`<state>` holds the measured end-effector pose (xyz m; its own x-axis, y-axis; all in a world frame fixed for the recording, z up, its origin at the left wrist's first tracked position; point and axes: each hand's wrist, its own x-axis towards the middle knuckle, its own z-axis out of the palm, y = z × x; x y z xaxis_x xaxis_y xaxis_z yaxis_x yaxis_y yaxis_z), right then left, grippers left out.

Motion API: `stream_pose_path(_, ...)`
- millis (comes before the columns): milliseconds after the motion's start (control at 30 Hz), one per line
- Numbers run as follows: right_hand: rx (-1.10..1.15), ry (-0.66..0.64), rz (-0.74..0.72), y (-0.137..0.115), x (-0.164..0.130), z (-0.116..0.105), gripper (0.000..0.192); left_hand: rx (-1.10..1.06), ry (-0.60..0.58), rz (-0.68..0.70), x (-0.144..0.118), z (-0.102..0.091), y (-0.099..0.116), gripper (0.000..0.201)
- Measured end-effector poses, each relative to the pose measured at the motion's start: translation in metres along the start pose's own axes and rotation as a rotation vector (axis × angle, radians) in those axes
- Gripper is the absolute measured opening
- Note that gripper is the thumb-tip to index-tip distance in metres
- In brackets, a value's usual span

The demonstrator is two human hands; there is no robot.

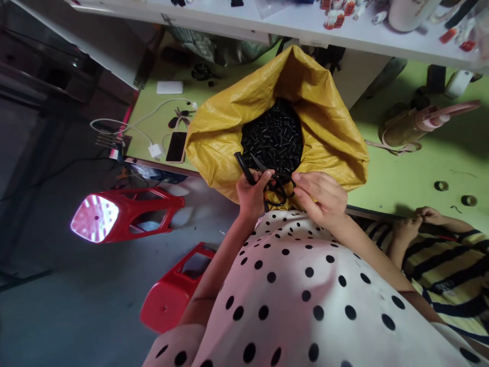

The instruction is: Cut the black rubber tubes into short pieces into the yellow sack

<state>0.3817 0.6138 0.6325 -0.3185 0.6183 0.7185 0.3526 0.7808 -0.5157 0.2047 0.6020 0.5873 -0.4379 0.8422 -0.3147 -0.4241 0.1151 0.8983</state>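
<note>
Polka-dotted white cloth [298, 300] fills the bottom of the view, nearest the camera, worn by the person whose forearms reach forward from it. Left hand [252, 191] is clenched around a black ribbed piece [243, 167], which sticks up and to the left out of the fist. A pair of black scissors [273, 183] lies between the two hands: the blades point up and left toward the ribbed piece, the loop handles sit at the fingers of the right hand [319, 196]. Right-hand fingers are curled and touch the handles; whether they pass through the loops cannot be told.

Both hands are at the near edge of a yellow woven sack [324, 127], which stands open on the green table [412, 168]. Its mouth is rolled back and shows a heap of small black parts [273, 135] inside.

Observed beside: a phone [176, 146] and a white charger cable [126, 125] on the table to the left of the sack; a second pair of scissors [202, 72] farther back. Two red plastic stools [130, 214] stand on the grey floor at left. At right, another person in a striped sleeve [451, 265] has a hand [430, 215] at the table edge, well apart from the sack. Two small tape rolls [441, 185] lie near that hand.
</note>
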Motion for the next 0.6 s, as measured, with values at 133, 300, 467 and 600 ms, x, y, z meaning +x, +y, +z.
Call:
stream_pose_path(133, 0.072, 0.028, 0.063, 0.0, 0.001, 0.002, 0.032, 0.002, 0.011, -0.017, 0.001, 0.001, 0.002, 0.064)
stream_pose_path(300, 0.201, 0.059, 0.19, -0.002, 0.001, 0.003, 0.025, -0.029, 0.021, -0.029, 0.002, 0.001, 0.003, 0.061)
stream_pose_path(467, 0.38, 0.113, 0.292, -0.01, 0.005, 0.002, 0.023, -0.018, 0.023, -0.023, 0.003, 0.002, 0.002, 0.061)
stream_pose_path(600, 0.536, 0.072, 0.479, -0.016, 0.003, -0.001, 0.011, 0.004, 0.032, -0.028, 0.003, 0.001, 0.002, 0.062)
